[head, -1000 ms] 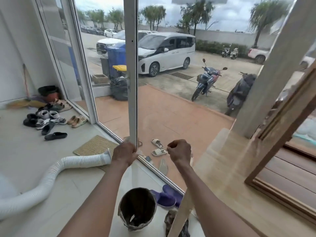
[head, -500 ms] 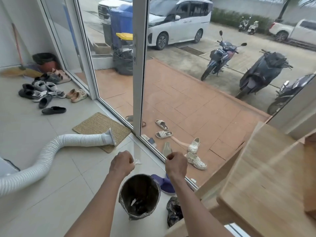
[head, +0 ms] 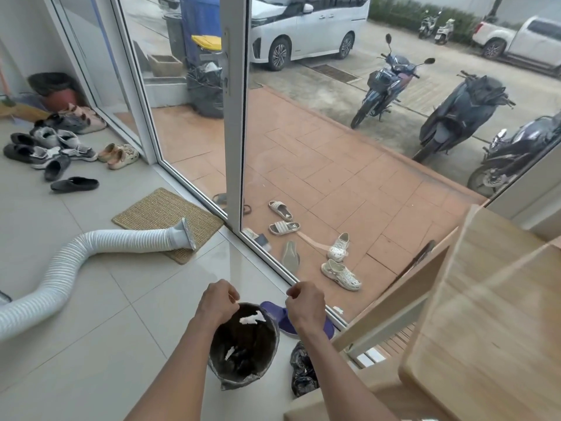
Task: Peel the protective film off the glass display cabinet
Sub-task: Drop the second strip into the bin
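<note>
The wood-framed display cabinet fills the lower right, blurred and tilted in the head view. My left hand and my right hand hover side by side just above a dark waste bin on the floor. Both hands have their fingers pinched together, and a small pale bit of protective film shows at each set of fingertips. A white scrap of film hangs over the bin's mouth, just below my left hand. More white scraps lie inside the bin. Whether clear film spans between the hands cannot be told.
A white ribbed hose lies across a woven mat on the left. Purple slippers and a black bag sit beside the bin. Several shoes lie far left. A glass door faces parked motorbikes.
My view has tilted down toward the floor and both hands have dropped from the door frame's height to just over the bin. A white scrap now hangs below my left hand.
</note>
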The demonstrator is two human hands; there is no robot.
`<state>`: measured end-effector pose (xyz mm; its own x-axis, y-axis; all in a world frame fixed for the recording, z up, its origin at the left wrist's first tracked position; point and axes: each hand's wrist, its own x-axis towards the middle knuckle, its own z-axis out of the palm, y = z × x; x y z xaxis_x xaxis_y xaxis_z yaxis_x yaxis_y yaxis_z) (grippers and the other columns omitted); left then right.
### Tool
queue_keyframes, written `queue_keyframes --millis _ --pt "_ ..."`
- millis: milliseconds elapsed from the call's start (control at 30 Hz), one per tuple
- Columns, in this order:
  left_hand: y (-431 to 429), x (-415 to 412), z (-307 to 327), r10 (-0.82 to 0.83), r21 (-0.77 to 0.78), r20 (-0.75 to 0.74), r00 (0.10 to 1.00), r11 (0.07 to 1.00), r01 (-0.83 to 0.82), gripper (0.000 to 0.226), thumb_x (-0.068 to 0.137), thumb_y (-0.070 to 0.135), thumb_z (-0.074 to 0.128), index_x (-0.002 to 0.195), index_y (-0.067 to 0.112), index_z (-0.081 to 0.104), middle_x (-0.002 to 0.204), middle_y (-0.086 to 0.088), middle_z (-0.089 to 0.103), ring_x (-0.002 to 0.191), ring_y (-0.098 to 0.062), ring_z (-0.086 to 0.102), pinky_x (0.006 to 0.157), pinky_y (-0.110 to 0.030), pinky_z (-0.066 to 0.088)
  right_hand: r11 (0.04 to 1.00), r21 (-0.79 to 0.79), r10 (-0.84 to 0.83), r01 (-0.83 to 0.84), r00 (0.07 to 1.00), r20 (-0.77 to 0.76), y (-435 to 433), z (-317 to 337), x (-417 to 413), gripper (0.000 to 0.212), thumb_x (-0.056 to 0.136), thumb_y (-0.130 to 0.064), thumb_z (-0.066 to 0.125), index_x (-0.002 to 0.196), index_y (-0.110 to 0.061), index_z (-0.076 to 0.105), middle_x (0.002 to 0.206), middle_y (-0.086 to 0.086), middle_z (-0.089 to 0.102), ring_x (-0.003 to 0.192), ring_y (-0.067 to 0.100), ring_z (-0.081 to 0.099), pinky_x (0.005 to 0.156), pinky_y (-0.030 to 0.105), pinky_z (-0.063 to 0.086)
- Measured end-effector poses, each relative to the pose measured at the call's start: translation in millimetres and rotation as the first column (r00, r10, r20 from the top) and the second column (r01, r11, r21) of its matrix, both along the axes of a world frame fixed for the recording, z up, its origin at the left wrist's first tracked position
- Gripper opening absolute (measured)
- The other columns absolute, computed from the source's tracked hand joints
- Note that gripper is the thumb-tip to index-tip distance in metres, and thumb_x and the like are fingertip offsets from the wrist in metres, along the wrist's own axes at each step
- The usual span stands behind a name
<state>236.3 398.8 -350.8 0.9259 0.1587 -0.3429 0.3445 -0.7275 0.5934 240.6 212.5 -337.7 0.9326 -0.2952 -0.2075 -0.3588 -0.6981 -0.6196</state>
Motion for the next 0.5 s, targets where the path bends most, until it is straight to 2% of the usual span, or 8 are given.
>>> queue_keyframes --millis 300,367,500 --pt "28.2 -17.7 -22.5 0.026 0.07 -0.031 0.999 0.997 -0.024 0.013 0.078 0.013 0.069 0.091 0.017 0.07 0.097 -0.002 0.073 0.091 -0.019 0.067 0.085 -0.033 0.056 0.992 -0.008 0.123 -0.125 0.987 -0.107 20.8 -25.8 -3.5 0.017 0.075 -0.007 0.057 0.077 -0.016 0.071 0.085 0.003 0.072 0.083 0.023 0.066 0.063 0.031 0.048" --pt "33.2 -22.6 -25.9 0.018 0.105 -0.032 0.999 0.994 -0.014 0.015 0.081 0.017 0.066 0.095 0.018 0.07 0.101 -0.001 0.073 0.094 -0.02 0.067 0.085 -0.033 0.055 0.987 -0.027 0.153 -0.158 0.98 -0.126 26.7 -33.5 -3.8 0.015 0.076 -0.008 0.058 0.079 -0.015 0.07 0.087 0.004 0.071 0.084 0.025 0.066 0.061 0.029 0.043" --pt "41.2 -31.5 -33.4 0.019 0.181 -0.014 1.0 0.983 -0.016 0.025 0.089 0.026 0.06 0.113 0.019 0.065 0.116 0.0 0.068 0.111 -0.021 0.06 0.092 -0.034 0.049 0.981 -0.024 0.188 -0.194 0.971 -0.147 35.0 -47.1 -2.2 0.019 0.079 -0.005 0.055 0.081 -0.015 0.07 0.094 0.009 0.071 0.086 0.029 0.067 0.066 0.032 0.051"
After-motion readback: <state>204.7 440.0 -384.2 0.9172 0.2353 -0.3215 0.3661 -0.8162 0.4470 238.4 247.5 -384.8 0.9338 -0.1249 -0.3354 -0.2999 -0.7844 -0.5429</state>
